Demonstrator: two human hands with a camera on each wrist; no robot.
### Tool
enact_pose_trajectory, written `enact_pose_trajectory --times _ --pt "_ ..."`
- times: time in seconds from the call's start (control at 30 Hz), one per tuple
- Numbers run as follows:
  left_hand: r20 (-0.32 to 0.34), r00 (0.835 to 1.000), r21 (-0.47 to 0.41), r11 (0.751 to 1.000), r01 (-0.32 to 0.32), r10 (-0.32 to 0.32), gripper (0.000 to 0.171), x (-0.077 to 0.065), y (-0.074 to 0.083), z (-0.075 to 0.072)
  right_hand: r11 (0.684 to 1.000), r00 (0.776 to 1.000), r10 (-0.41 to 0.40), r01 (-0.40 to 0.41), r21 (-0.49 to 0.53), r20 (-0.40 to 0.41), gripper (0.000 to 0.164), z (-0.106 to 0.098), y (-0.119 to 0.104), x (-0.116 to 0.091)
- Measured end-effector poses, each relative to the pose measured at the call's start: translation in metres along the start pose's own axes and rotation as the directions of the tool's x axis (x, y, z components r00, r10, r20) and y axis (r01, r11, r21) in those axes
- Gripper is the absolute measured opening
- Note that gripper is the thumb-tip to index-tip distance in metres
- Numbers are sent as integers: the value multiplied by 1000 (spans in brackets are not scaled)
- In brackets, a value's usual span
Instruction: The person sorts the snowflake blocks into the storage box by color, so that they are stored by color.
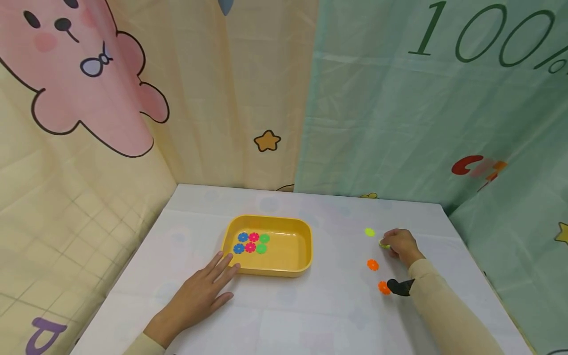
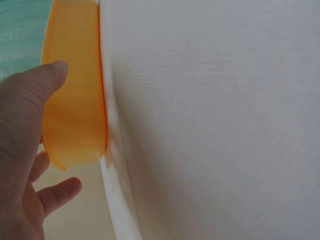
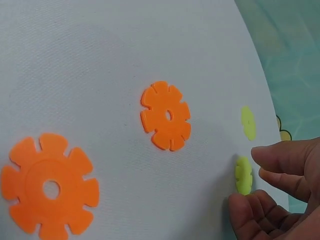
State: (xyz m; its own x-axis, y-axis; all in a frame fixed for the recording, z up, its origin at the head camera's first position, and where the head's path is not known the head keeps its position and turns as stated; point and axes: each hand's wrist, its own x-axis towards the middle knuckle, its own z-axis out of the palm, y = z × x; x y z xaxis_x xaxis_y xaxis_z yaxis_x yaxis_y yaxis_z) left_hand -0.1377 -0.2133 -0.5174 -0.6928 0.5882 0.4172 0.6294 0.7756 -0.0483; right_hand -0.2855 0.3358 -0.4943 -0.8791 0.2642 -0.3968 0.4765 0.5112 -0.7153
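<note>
A yellow-green notched plastic disc (image 3: 244, 175) lies between the thumb and fingers of my right hand (image 1: 401, 245), which pinches it at its edges close to the tabletop. Just beyond is a second yellow-green disc (image 1: 370, 231). Two orange discs, one farther (image 1: 372, 265) and one nearer (image 1: 384, 288), lie on the near side of that hand. My left hand (image 1: 201, 296) rests with spread fingers at the near left corner of a yellow tray (image 1: 297, 272). In the tray's left half sit blue discs (image 1: 239, 248), pink discs (image 1: 250, 247) and green discs (image 1: 262, 248), in pairs.
A white cloth covers the table (image 1: 319, 320). Printed curtains (image 1: 377, 123) hang behind and on both sides. A black piece (image 1: 401, 287) projects from the right sleeve, overlapping the nearer orange disc in the head view.
</note>
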Motion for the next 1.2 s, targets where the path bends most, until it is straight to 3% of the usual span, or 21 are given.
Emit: enact_pose_trajectory --times 0.73,0.93,1.2 --pt "25 1000 12 1000 13 -14 75 2 0 -1 983 997 -72 69 -171 -9 44 6 -6 -4" --pt "45 999 7 1000 14 -14 74 3 1 -1 984 997 -74 71 -164 -12 46 3 -4 -9" --pt "66 997 6 999 42 -42 72 2 3 -4 992 995 -103 103 -72 9 46 6 -1 -8"
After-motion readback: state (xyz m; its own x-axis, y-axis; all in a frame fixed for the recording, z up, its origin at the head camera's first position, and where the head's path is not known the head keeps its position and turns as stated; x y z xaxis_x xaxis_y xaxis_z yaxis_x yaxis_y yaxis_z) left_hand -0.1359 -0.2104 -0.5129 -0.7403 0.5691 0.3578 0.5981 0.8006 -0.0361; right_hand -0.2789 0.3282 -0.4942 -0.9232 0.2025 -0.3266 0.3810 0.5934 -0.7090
